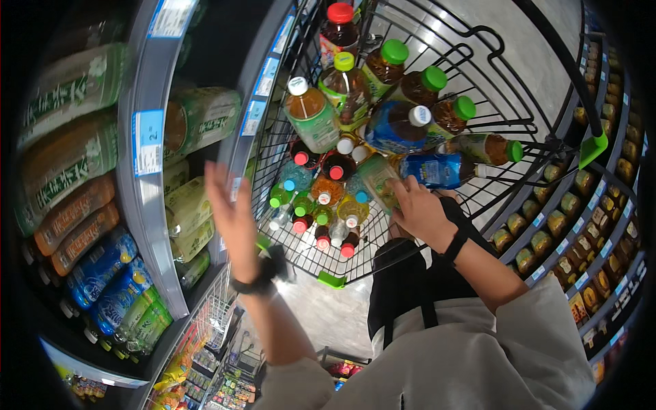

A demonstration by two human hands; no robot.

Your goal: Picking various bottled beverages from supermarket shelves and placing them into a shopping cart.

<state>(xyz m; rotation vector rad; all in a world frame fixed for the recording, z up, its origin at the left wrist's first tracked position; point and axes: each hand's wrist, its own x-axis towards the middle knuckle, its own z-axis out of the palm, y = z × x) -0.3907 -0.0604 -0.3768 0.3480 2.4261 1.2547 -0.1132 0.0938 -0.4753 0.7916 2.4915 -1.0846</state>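
Store shelf (137,75), blue-edged tags (148,142), hands (422,210), bottle (378,179) (green-labelled)

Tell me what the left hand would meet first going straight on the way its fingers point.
The left hand would probably meet the green-labelled plastic bottle of brown drink lying on the grey-edged shelf, though depth is hard to judge.

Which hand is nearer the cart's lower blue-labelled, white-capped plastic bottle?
Right: the right hand is close by the bottle; the left hand is farther left, near the shelf.
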